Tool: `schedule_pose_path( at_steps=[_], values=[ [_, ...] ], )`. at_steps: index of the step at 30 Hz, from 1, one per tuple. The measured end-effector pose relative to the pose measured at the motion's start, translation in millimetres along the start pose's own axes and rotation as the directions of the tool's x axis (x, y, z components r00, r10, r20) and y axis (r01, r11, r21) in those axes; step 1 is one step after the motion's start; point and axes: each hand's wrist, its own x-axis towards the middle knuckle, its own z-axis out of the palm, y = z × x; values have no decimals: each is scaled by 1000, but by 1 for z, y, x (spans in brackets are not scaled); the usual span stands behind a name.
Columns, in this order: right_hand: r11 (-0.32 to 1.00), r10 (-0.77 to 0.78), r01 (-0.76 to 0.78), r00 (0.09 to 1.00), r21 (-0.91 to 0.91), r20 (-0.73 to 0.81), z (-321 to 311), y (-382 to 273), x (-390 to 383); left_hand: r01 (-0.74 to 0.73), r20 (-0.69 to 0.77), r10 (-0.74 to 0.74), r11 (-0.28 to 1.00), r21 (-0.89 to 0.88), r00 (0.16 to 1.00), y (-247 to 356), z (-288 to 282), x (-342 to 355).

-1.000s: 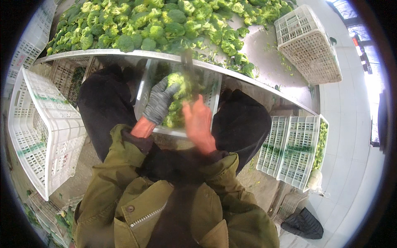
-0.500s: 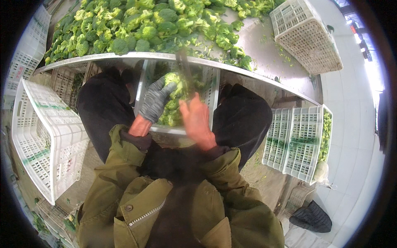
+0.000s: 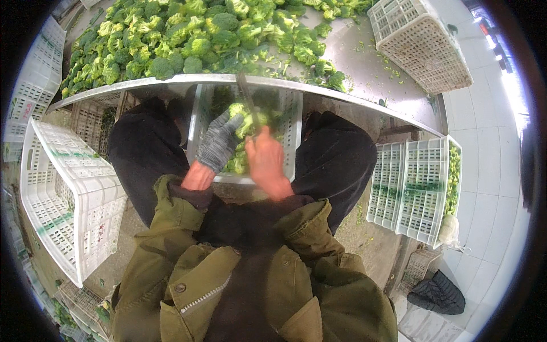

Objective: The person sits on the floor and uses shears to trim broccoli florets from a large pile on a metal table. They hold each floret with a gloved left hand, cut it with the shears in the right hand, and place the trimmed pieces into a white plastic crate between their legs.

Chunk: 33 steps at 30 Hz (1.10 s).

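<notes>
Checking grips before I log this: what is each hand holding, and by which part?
The gloved left hand holds a broccoli piece by its left, near side. The bare right hand grips a knife at its near end; the handle is hidden.

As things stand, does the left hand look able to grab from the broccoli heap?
Probably not: the gloved left hand grips a broccoli piece close to the knife. Otherwise, the way over the metal table's rim to the broccoli heap looks free.

White crate (image 3: 94, 196) at left, stained pale crate (image 3: 424, 51) at far right, white crates (image 3: 421, 187) at right, black fabric (image 3: 437, 293) at near right
</notes>
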Motion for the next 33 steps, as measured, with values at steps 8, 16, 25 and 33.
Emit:
schedule_pose_path(
  at_steps=[8, 16, 25, 33],
  values=[
    [997, -37, 35, 999, -61, -20, 2, 3, 1, -7, 1, 7, 998, 65, 1000, -3, -4, 1],
    [1000, 9, -5, 992, 26, -122, -9, 7, -8, 19, 31, -16, 993, -116, 999, 2, -12, 0],
    [906, -93, 169, 974, 388, -207, -42, -6, 3, 97, 53, -93, 993, -64, 994, 8, -3, 0],
    [891, 26, 37, 991, 453, -131, -26, 0, 5, -40, 30, 32, 936, 351, 999, 15, 20, -15]
  ],
)
